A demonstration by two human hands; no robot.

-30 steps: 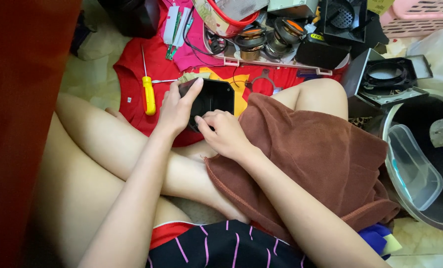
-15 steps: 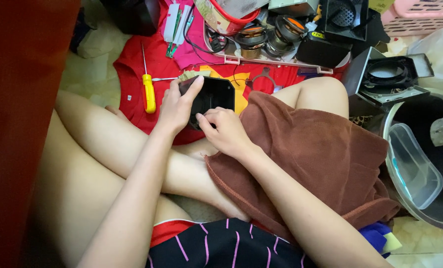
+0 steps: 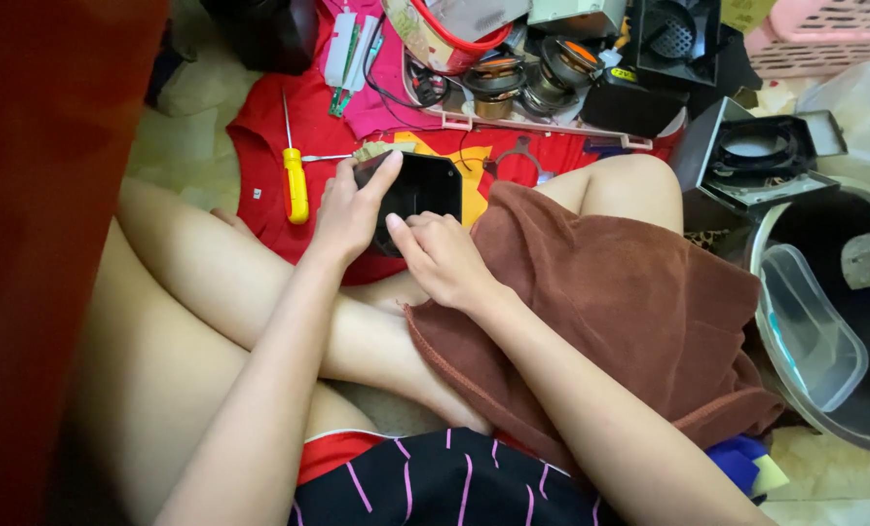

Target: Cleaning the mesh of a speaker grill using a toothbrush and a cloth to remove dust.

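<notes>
Both of my hands are on a small black box-like housing [image 3: 425, 187] held above my crossed legs. My left hand [image 3: 349, 206] grips its left side, with fingers wrapped over the top corner. My right hand [image 3: 442, 255] holds its lower right edge, thumb against the dark face. A brown towel [image 3: 620, 302] lies over my right thigh, under my right forearm. A yellow-handled screwdriver [image 3: 295, 177] rests on the red cloth [image 3: 259, 146] just left of my left hand.
Behind the housing sit speaker drivers [image 3: 522, 73], a pink tray, black speaker enclosures [image 3: 761, 161] and a pink basket [image 3: 824, 39]. At right stands a dark metal basin [image 3: 844, 321] holding a clear plastic tub. A red panel [image 3: 36, 195] fills the left edge.
Almost nothing has moved. My right hand's fingers have shifted slightly on the housing's lower edge; both hands keep their hold.
</notes>
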